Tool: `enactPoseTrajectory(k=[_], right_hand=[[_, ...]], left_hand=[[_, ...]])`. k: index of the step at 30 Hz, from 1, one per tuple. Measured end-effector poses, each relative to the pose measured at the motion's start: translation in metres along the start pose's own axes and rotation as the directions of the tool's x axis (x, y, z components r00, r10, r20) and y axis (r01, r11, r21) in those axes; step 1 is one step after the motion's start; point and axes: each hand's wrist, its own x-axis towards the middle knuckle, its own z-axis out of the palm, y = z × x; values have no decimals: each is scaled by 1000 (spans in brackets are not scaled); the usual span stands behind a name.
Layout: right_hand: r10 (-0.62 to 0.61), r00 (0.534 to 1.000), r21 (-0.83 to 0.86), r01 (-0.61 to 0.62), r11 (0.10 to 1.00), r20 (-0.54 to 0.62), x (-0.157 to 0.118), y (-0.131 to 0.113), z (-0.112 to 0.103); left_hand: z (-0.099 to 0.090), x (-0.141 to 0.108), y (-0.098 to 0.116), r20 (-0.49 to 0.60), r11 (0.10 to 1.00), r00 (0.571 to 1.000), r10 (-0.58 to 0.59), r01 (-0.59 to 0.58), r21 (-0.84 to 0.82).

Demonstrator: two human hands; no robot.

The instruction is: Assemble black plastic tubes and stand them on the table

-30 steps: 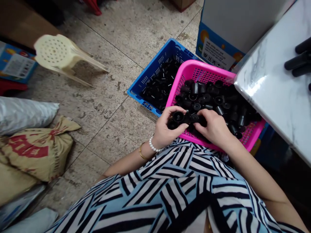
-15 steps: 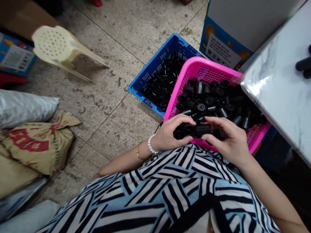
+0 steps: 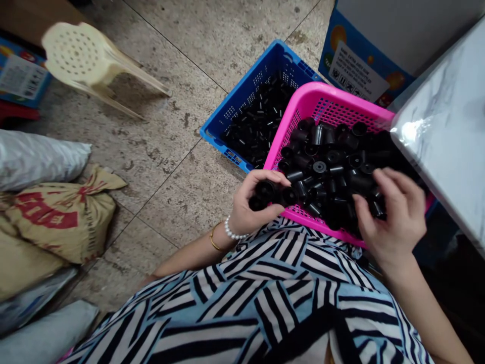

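Observation:
My left hand [image 3: 255, 202] is closed around a few black plastic cylindrical pieces [image 3: 266, 190], hollow at the visible ends, by the near left rim of the pink basket [image 3: 295, 108]. Over the basket's right part is my right hand [image 3: 396, 212], slightly blurred, thumb and fingers apart with nothing visibly held. Its fingertips are close above or touching the heap of black cylindrical caps [image 3: 319, 167]; which of the two I cannot tell. The heap fills much of the basket, which rests against my patterned clothing.
Behind the pink basket a blue crate [image 3: 242, 96] holds many small black parts. A white marbled table [image 3: 447, 121] juts in at right, near a printed carton [image 3: 356, 71]. A cream plastic stool [image 3: 76, 53] and tied sacks [image 3: 56, 217] stand on the left.
My right hand has left the pieces at my left hand and moved right over the basket, its fingers spreading. My left hand has shifted slightly left, still holding its pieces.

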Motion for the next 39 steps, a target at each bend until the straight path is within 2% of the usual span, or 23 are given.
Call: enactPoseTrajectory(k=[2,4,5,7,8,9,10,12,14,15,17,19,20,22,25,27,30,32,35,37,39], right_hand=[[-44,998,7,44,999,-47,2,-2,2],[-197,976,107,187,977,92,4,-7,10],[-287,935,165,256,953,209,5,-10,16],[-402,816,238,329,914,415,9,-13,30],[-413,776,239,338,910,477,12,-14,36],[-399,759,225,330,917,514,16,-14,42],[-371,765,209,307,929,527,20,-14,48],[-283,808,155,237,959,517,29,-16,56],[-180,844,34,189,981,506,37,-22,64],[-143,846,-34,187,982,513,39,-26,69],[-122,823,-110,218,970,555,43,-32,76],[-142,802,-72,225,972,581,42,-33,80],[-148,809,-44,209,977,569,41,-30,80],[-123,853,-61,178,982,507,37,-19,74],[-56,915,-239,164,957,400,31,-1,61],[-28,933,-314,149,938,358,29,5,56],[4,953,-327,100,940,304,28,5,58],[-7,963,-297,89,951,268,29,1,60],[-132,956,-226,194,955,264,30,-6,54],[-221,932,-169,277,946,287,27,-6,39],[-252,926,-115,293,949,282,19,-1,15]], left_hand=[[1,1,-5,-75,988,995,-64,53,-144],[4,3,-7,-89,945,989,-119,85,-315],[5,4,-8,-87,922,987,-132,90,-375],[7,7,-8,-92,902,986,-136,85,-423],[8,7,-7,-98,903,986,-135,82,-421],[9,7,-7,-101,910,986,-133,81,-408],[9,7,-7,-101,920,987,-128,80,-384],[8,5,-7,-100,951,989,-108,73,-300],[7,3,-7,-103,983,992,-73,54,-176],[7,2,-6,-106,993,993,-54,42,-111],[7,1,-4,-112,1000,993,-24,25,0],[7,1,-1,-106,998,994,2,5,64],[8,2,1,-102,997,995,16,-8,78],[8,2,3,-94,996,995,42,-34,85],[8,3,3,-100,994,993,66,-57,89],[7,3,1,-105,993,992,76,-66,96],[6,4,-1,-103,992,991,91,-81,96],[6,4,-1,-99,992,991,91,-81,101],[5,3,-1,-100,990,991,86,-74,116],[4,2,-4,-116,991,991,74,-59,123],[3,1,-8,-145,991,988,61,-43,125]])
